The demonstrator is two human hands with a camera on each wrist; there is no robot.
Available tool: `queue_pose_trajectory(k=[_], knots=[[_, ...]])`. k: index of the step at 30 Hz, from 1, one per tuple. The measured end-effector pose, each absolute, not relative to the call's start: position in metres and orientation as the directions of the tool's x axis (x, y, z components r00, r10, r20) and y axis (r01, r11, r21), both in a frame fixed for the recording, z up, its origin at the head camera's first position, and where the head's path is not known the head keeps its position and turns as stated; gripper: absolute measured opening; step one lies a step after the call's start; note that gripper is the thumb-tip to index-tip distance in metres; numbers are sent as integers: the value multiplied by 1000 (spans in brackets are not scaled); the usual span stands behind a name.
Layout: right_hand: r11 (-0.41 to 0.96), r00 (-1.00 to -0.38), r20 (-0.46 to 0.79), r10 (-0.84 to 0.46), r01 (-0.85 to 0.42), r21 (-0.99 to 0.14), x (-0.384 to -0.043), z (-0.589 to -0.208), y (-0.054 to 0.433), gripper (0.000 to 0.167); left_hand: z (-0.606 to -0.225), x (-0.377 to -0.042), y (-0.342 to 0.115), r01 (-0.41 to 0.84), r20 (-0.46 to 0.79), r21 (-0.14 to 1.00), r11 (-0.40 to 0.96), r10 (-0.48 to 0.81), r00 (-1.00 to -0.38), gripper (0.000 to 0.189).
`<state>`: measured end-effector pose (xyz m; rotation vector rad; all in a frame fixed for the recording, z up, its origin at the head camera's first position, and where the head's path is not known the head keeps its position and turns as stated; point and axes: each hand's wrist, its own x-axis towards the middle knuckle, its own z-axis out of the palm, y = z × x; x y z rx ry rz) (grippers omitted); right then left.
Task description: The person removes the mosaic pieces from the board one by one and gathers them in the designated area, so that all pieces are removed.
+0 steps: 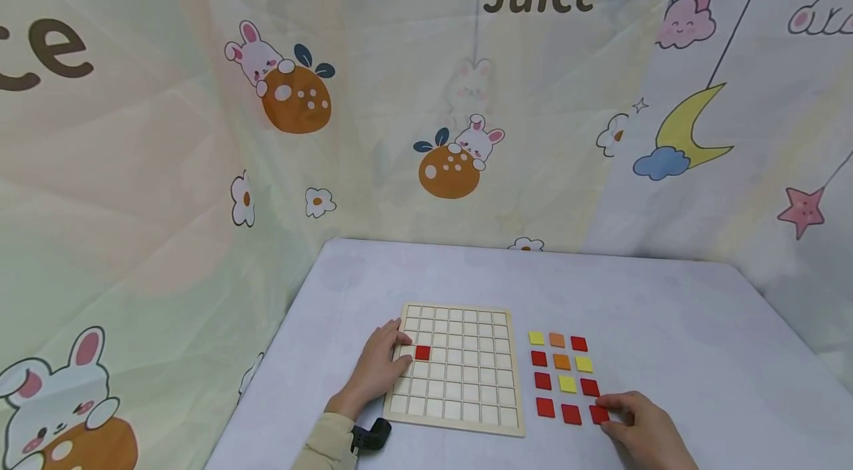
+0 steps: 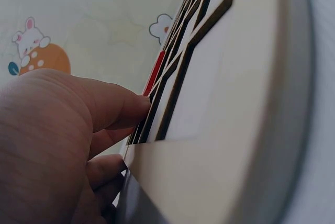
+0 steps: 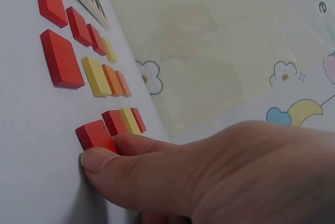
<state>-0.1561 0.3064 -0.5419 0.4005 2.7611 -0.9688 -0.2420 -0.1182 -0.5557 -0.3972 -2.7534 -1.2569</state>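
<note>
A pale wooden grid board (image 1: 453,429) lies on the table, with one red tile (image 1: 423,353) in a cell near its left side. My left hand (image 1: 378,363) rests at the board's left edge, thumb (image 2: 118,103) and a finger touching the frame beside that tile. To the right of the board, loose square tiles lie in rows: red, yellow (image 1: 567,384) and orange (image 1: 562,362). With thumb and fingers my right hand (image 1: 643,425) pinches a red tile (image 3: 96,135) at the near right corner of the rows. Part of that tile is hidden by the fingertips.
A white cloth covers the table (image 1: 706,337). Behind and to the left hangs a printed curtain (image 1: 373,85) with rabbits, oranges and flowers. A black band with a small device (image 1: 373,437) is on the left wrist.
</note>
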Motion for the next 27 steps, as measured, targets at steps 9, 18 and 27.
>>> queue_pose_trajectory(k=[9,18,27], knots=[[746,-947,-262,186,310,-589,-155,-539,308,48,-555,-243,-117,273,192,729,628,195,-962,17],[708,-934,-218,283,356,-610,-154,-534,304,45,-555,-242,-117,271,189,738,618,196,-962,16],[651,-930,-121,348,332,-683,-158,-524,287,36,-558,-242,-118,275,190,735,620,201,-961,16]])
